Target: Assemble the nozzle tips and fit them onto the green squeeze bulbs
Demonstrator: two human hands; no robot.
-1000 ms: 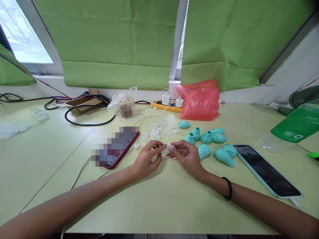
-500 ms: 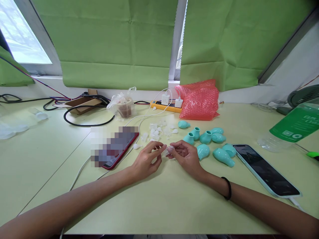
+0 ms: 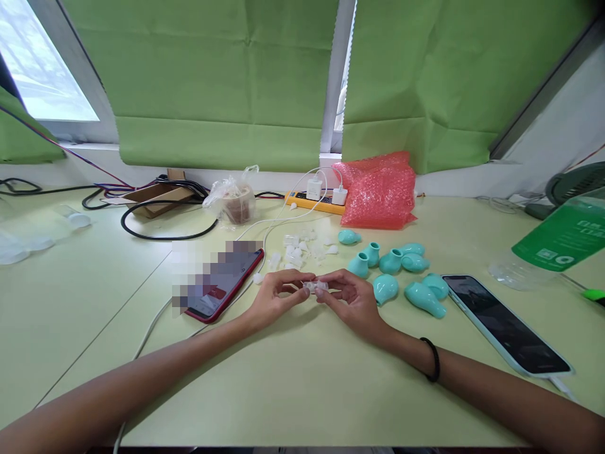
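My left hand [image 3: 276, 296] and my right hand [image 3: 352, 297] meet at the middle of the pale green table [image 3: 302, 378]. Both pinch a small clear plastic piece [image 3: 316, 286] between their fingertips, held just above the tabletop. Behind the hands lies a scatter of several similar clear plastic pieces [image 3: 300, 249]. To the right of my right hand sit several teal bulb-shaped parts [image 3: 401, 274].
A red phone [image 3: 222, 284] on a white cable lies left of my hands; a second phone [image 3: 508, 325] lies at the right. Pink bubble wrap [image 3: 378, 189], a yellow power strip [image 3: 314, 200], a bagged cup [image 3: 234, 200], black cables [image 3: 155, 221] and a green-labelled bottle [image 3: 553, 243] line the back and right.
Both hands have lifted slightly and turned, so the clear piece now shows between the fingertips of both. Nothing else on the table has moved.
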